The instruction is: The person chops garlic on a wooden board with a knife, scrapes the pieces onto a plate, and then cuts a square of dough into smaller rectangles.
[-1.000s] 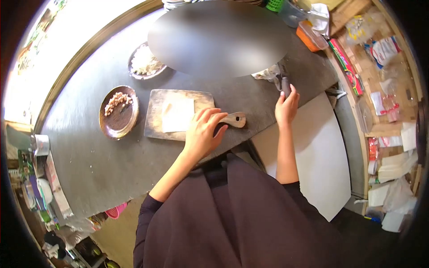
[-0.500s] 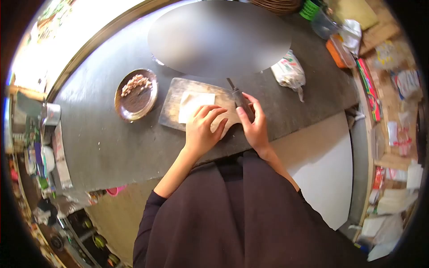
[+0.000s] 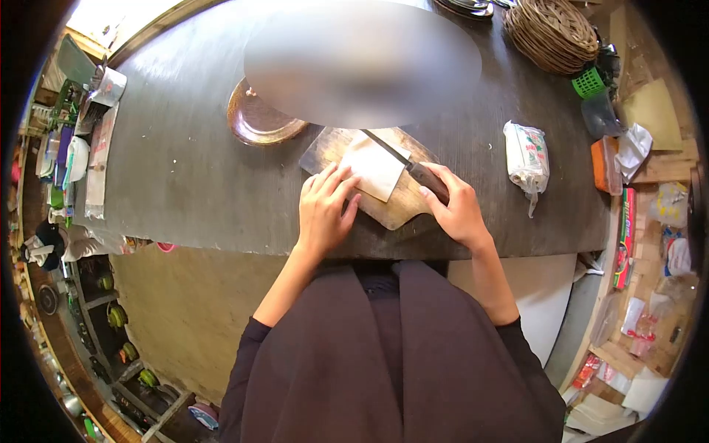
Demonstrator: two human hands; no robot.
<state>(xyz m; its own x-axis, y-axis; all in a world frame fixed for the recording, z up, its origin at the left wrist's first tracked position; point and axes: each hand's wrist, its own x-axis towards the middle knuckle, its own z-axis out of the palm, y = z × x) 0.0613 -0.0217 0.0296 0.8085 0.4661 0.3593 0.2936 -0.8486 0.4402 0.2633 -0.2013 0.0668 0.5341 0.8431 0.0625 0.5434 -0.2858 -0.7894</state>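
My right hand is wrapped round the dark wooden handle of a knife. The narrow blade points up and to the left, over a flat, pale square sheet. Under the sheet is a worn wooden cutting board, lying at an angle close to the table's near edge. My left hand is open, fingers stretched out with the tips right at the sheet's left side and the board's edge. Its thumb is spread toward the sheet's lower side.
Beyond the board a brown plate is partly hidden by a blurred oval. A white plastic packet lies to the right on the dark table. Stacked wicker plates, a green basket and an orange container stand at the right edge.
The view has shifted, so the table sits differently. The knife blade has come from the board's right side to lie over the sheet. My hands are farther apart.
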